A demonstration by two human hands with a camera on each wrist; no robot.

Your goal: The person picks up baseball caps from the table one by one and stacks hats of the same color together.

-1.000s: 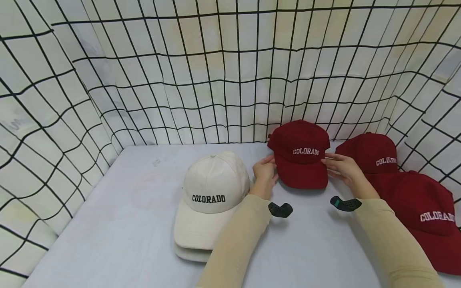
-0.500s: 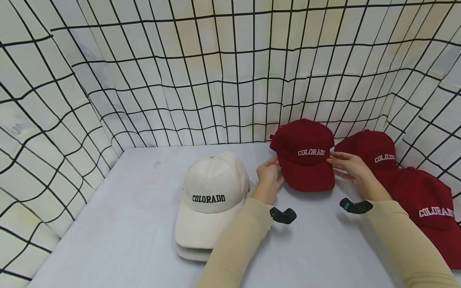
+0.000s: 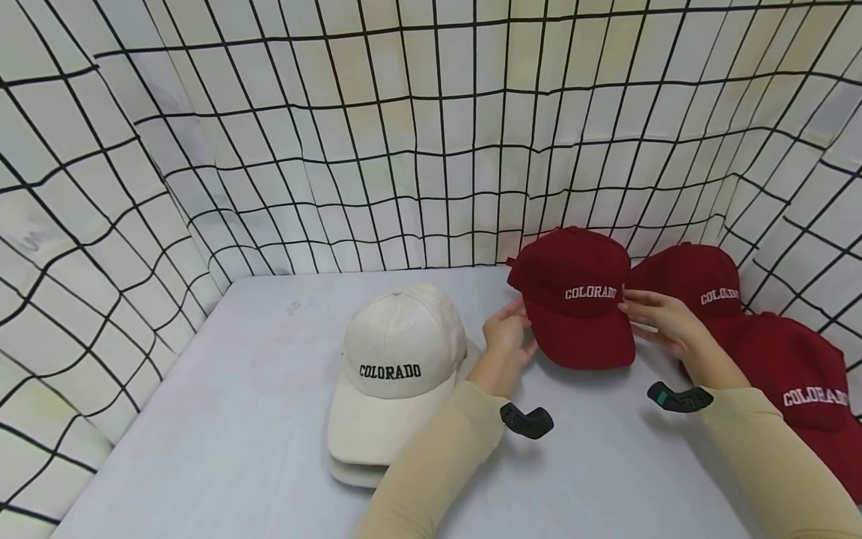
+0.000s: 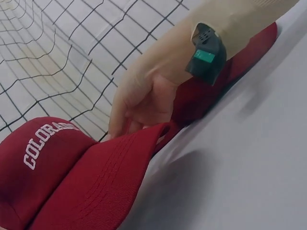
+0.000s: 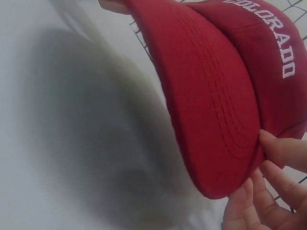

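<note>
Between both hands is a dark red baseball cap with white COLORADO lettering, its brim toward me. It is lifted and tilted, and its brim casts a shadow on the white table. My left hand holds the cap's left side, its fingertips partly hidden by the brim. On the opposite side my right hand grips the cap. The right wrist view shows that hand's thumb on top near the brim seam and its other fingers underneath. From the left wrist, the right hand appears behind the raised brim.
A stack of cream COLORADO caps sits left of my left forearm. More red caps, one farther back and one nearer, lie along the right side. Black-and-white grid netting encloses the white table behind and at both sides.
The held red cap has shifted right and a little toward me, tilting slightly. Both hands have travelled with it, keeping their hold. The cream stack and other red caps stay put.
</note>
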